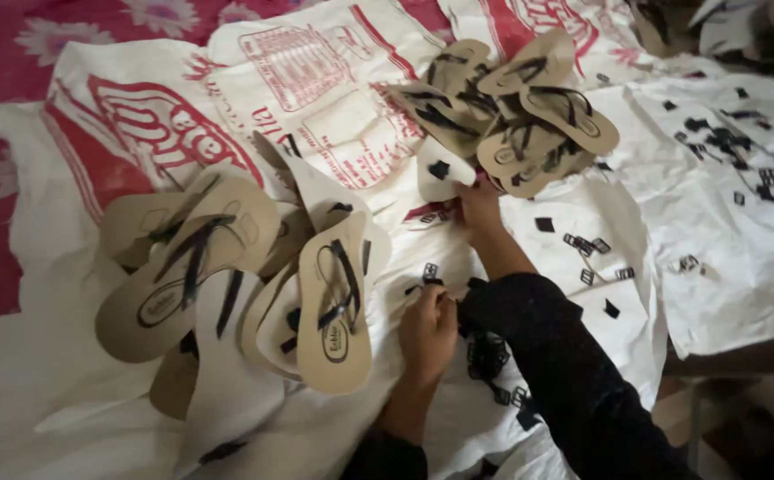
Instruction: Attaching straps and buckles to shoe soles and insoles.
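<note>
My right hand (478, 206), in a black sleeve, reaches forward and grips the lower edge of a white sole piece (440, 171) with a black mark on it. My left hand (428, 327) is curled shut around small black strap bits (426, 281), close to a small black buckle (430, 268). Just left of that hand lies a pile of tan flip-flops (334, 302) with black straps, some turned white side up. A second heap of tan flip-flops (520, 111) lies beyond my right hand.
Everything rests on white printed sacks (316, 80) with red markings, spread over a pink floral cloth (14, 53). Small black buckles and scraps (587, 247) are scattered to the right, with more on a white sheet (725, 138). That sheet's edge drops off at the lower right.
</note>
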